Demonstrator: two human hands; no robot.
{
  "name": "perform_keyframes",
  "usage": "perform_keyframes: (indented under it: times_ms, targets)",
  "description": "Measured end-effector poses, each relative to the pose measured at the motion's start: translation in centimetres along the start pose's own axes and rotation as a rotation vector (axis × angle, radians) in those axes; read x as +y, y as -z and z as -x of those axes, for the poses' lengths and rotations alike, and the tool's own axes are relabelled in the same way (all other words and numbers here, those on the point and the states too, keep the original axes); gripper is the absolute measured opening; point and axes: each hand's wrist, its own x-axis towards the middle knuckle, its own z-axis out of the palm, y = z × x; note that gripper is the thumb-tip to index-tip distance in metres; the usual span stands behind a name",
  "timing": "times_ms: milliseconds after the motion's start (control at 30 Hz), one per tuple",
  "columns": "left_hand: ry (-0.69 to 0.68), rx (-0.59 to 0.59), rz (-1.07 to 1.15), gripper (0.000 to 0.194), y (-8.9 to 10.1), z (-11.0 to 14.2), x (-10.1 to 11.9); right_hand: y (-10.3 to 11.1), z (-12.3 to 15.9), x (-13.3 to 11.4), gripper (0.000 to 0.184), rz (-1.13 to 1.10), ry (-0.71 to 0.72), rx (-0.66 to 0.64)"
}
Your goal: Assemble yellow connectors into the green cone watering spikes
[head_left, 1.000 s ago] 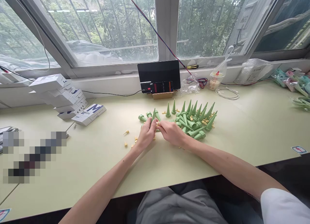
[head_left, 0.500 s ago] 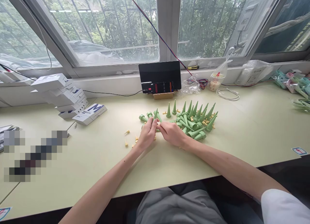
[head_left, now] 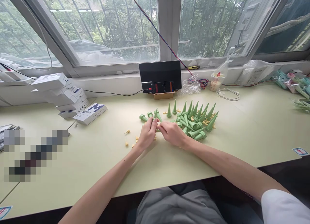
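Note:
My left hand (head_left: 147,133) is closed around a green plant watering spike (head_left: 155,113), whose pointed tip sticks up above the fingers. Close against it, my right hand (head_left: 173,133) pinches at the spike's side. Whatever lies between those fingertips is hidden. Just beyond my hands lie a few more green spikes (head_left: 142,117). To the right is a heap of green spikes (head_left: 191,123), some standing upright with small yellow valve pieces in their sides. Loose yellow pieces (head_left: 126,144) are scattered left of my left hand.
A dark tablet (head_left: 160,72) with a phone (head_left: 162,87) before it leans at the window. White boxes (head_left: 70,96) are stacked at the left. A bagged cup (head_left: 216,80), a coiled white cable (head_left: 228,94) and pastel plastic items (head_left: 290,81) are at the right.
Both hands stay in nearly the same place with the spike between them. Hardly anything else differs beyond a tiny shift of the view.

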Motion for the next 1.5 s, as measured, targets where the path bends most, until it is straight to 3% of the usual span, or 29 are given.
perform_keyframes:
  times_ms: [967,1500]
  targets:
    - [-0.026,0.029,-0.039,0.035,-0.1,0.0,0.9,-0.1,0.0,-0.1,0.022,-0.047,0.011,0.042]
    - [0.026,0.002,0.003,0.037,-0.1,0.1,1.4,-0.1,0.1,0.1,0.026,0.048,0.157,0.070]
